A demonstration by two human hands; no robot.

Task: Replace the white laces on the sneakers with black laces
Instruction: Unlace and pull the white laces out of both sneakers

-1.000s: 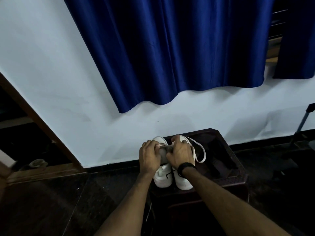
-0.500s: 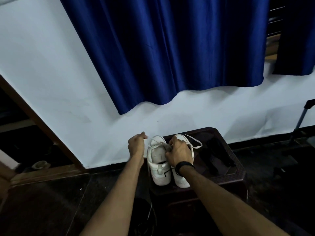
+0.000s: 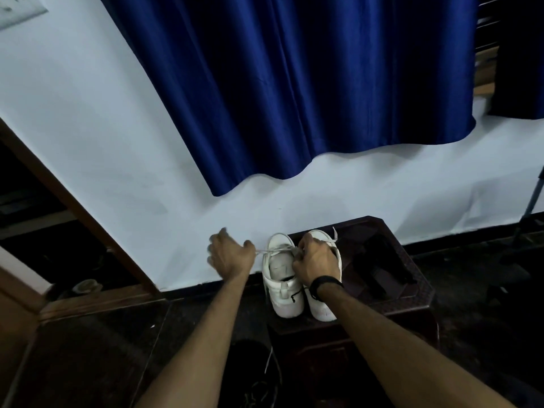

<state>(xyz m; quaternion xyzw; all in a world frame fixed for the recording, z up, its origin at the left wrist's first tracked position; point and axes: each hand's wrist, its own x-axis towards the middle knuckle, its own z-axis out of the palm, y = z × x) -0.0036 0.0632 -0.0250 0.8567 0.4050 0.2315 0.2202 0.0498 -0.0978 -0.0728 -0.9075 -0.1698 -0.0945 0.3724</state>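
Note:
Two white sneakers stand side by side on a dark wooden stool (image 3: 412, 301), heels toward me. The left sneaker (image 3: 284, 293) has a white lace (image 3: 272, 251) stretched taut from its eyelets out to the left. My left hand (image 3: 231, 253) pinches that lace, well left of the shoe. My right hand (image 3: 316, 260) grips the top of the left sneaker at its tongue and hides much of the right sneaker (image 3: 326, 307). A loose white lace end (image 3: 335, 234) sticks up behind the right sneaker. A thin black lace (image 3: 297, 293) hangs at the left sneaker's heel.
A dark object (image 3: 379, 269) lies on the stool's right half. The white wall and a blue curtain (image 3: 294, 83) are right behind. A dark bag with a white cord (image 3: 269, 360) sits on the floor below. A tripod leg (image 3: 530, 207) stands at the right; a wooden door frame (image 3: 73, 207) at the left.
My left hand has left the sneaker's top and pulled the white lace out to the left, stretching it taut. My right hand stays on the shoe.

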